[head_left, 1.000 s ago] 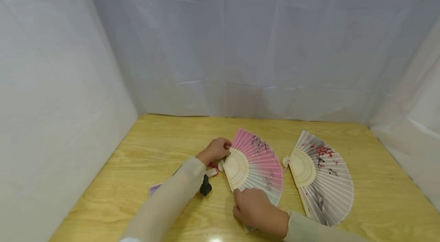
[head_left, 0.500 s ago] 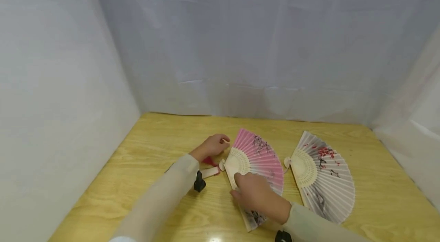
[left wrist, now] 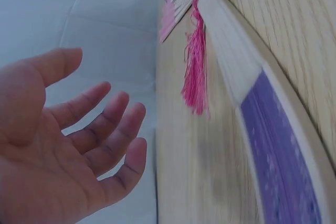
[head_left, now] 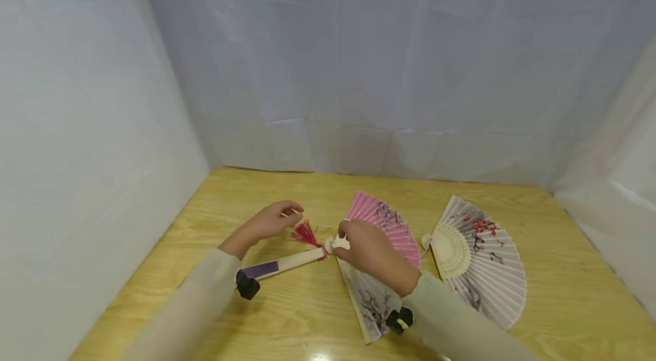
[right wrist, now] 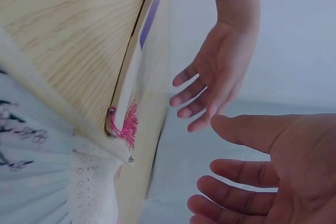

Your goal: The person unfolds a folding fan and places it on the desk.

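A folded hand fan (head_left: 299, 259) with pale wooden sticks and a purple section lies on the wooden table in the head view. Its red-pink tassel (head_left: 306, 233) points toward my left hand (head_left: 269, 221). That hand hovers beyond the folded fan, fingers loosely bent and nothing in them, as the left wrist view confirms. A pink-to-grey hand fan (head_left: 397, 233) with dark blossom branches lies spread out, its pivot near the folded fan's tasselled end. Above it is my right hand (head_left: 371, 250), hiding much of the ribs. The right wrist view has those fingers extended, holding nothing.
To the right lies a second spread fan (head_left: 484, 258), white and grey with red blossoms. White sheeting (head_left: 359, 65) hangs behind the table (head_left: 179, 304) and at both sides. Black devices (head_left: 248, 285) sit on both wrists.
My left hand has let go of the pink fan and moved left, uncovering the folded fan and tassel. My right hand has left the pink fan's lower edge and moved up over its ribs.
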Tool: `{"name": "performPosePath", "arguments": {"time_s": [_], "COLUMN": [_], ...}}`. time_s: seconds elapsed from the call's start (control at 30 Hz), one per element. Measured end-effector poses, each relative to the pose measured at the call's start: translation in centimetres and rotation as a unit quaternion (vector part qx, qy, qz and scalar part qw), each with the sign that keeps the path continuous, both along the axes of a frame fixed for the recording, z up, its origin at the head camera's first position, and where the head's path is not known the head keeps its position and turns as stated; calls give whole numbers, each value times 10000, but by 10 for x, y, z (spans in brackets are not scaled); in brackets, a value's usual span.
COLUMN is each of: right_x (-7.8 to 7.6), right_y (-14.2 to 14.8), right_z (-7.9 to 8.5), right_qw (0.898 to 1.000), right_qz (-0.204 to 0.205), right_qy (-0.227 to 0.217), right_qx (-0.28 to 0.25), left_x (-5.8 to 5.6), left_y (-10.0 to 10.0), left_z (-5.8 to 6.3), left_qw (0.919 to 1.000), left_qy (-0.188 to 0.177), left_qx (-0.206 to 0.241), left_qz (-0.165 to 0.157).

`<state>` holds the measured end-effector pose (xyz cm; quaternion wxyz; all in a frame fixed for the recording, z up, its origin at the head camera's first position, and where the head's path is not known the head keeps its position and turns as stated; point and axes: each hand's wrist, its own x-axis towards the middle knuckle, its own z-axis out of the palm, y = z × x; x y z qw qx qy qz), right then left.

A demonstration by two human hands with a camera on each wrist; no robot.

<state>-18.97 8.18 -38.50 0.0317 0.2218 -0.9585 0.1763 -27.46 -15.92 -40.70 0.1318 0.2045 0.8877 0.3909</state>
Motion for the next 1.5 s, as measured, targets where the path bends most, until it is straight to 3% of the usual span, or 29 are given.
{"name": "performPosePath", "arguments": {"time_s": [0.23,0.4,0.63,0.77,0.93,1.3,1.5], "right_x": [-16,-19,-27,-28,-30,-39,-34], "right_y": [-25,-43,-66,-76,-85,-89,-88], "right_z": [8,2,-7,-13,-25,-40,-40], "right_qw": [9992,9966,9905,9873,9815,9839,9838], "right_qz": [283,307,380,247,354,438,564], "right_qy": [-131,-425,-362,-300,-363,-132,30], "right_qx": [236,628,1271,1542,1846,1728,1703], "left_x": [21,32,45,49,57,57,60], "left_y": [-31,-42,-50,-48,-46,-48,-48], "left_z": [8,-1,-9,-12,-9,-11,-11], "left_qw": [9988,9973,9902,9819,9670,9587,9618], "left_qy": [190,102,202,379,309,586,546], "left_qx": [-440,-698,-1347,-1843,-2526,-2775,-2677], "left_qz": [37,-223,-304,-208,-114,-202,-135]}}
